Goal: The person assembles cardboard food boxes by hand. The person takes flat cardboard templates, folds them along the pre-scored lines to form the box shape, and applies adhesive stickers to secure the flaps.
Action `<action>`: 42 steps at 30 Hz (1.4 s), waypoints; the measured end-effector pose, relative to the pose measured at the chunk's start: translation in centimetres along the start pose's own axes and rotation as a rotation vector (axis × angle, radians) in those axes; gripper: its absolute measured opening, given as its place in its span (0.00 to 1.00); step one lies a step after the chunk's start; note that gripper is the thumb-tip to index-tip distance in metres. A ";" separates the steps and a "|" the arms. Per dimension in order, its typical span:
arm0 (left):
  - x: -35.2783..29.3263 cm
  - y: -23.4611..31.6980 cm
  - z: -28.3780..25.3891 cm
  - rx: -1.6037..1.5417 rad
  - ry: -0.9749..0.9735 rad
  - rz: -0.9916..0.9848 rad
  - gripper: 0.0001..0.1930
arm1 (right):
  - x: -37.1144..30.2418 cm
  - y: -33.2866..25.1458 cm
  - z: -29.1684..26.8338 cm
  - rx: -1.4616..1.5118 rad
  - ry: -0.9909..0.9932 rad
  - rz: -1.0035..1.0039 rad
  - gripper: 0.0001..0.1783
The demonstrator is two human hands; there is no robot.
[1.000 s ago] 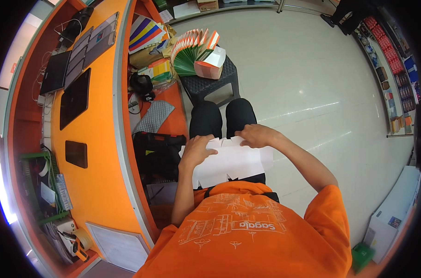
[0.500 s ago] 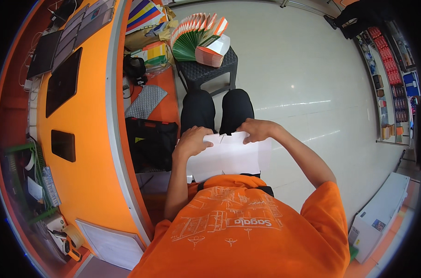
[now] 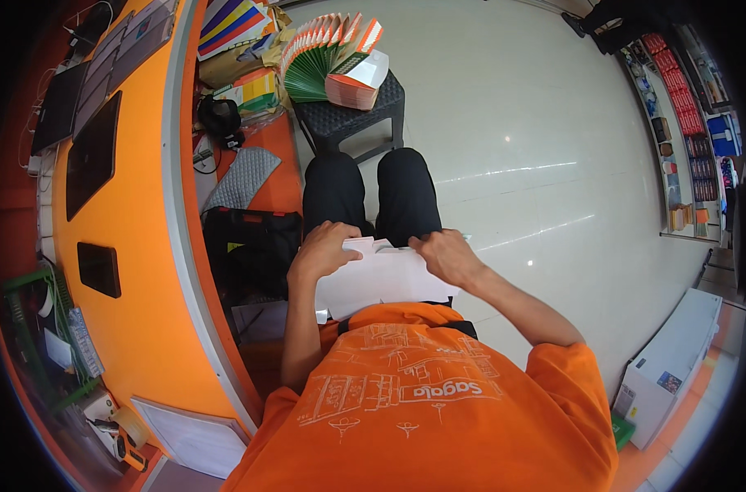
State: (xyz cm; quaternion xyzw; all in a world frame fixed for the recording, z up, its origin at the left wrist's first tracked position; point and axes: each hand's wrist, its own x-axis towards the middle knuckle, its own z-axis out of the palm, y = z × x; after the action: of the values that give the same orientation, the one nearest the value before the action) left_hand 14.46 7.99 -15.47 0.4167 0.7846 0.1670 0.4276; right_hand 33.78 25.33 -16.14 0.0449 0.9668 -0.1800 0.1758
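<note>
White card (image 3: 381, 281) is gripped at its far edge by the left hand (image 3: 322, 250) and right hand (image 3: 448, 257), seemingly mid-crease, calling for even finger pressure.

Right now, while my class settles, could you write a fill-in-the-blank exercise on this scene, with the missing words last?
1. The left hand and right hand hold a card whose upward side is ____.
2. The person's shirt is mostly ____.
3. The counter is on the person's ____ side.
4. The fanned stack rests on a dark, low ____.

Missing words: white; orange; left; stool.
</note>
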 end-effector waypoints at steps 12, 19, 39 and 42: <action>-2.2 3.0 0.2 0.108 0.121 0.116 0.11 | -2.3 0.3 -2.5 0.228 -0.004 0.068 0.12; -0.5 1.3 1.4 0.008 0.197 0.076 0.16 | 0.2 1.8 -0.4 0.181 0.061 0.124 0.24; -2.5 0.9 3.2 0.225 0.412 0.194 0.13 | 1.8 4.8 -3.3 0.607 -0.194 0.311 0.30; -4.0 2.7 2.1 0.330 0.511 0.295 0.09 | 3.4 7.8 -3.4 0.667 -0.307 0.209 0.31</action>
State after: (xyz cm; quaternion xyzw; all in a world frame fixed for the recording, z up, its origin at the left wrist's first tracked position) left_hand 18.71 6.17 -12.87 0.5339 0.8142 0.1968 0.1149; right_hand 30.64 33.91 -17.03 0.1702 0.8077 -0.4705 0.3118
